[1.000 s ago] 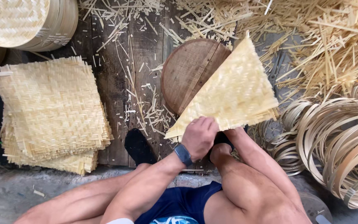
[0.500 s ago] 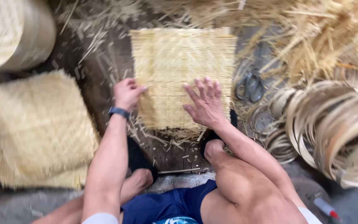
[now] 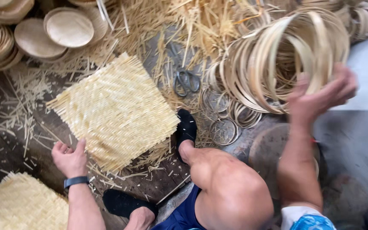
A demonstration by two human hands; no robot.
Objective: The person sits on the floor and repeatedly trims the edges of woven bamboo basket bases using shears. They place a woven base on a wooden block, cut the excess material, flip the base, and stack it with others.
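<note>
From the head view, a square woven bamboo mat [image 3: 116, 111] is seen lying flat on the wooden floor [image 3: 18, 140] at centre left, its lower-left edge touched by the left hand [image 3: 70, 158], fingers loose and unclenched. At the upper right, a bamboo hoop [image 3: 320, 47] from the heap of hoops [image 3: 252, 72] is gripped by the right hand [image 3: 320, 96]. Scissors [image 3: 186, 81] are spotted among the straw just above the mat.

Dark wooden floorboards [image 3: 9, 140] littered with pale straw scraps [image 3: 158, 25]; a grey concrete floor [image 3: 363, 140] lies to the right. Soft, even daylight falls throughout.
</note>
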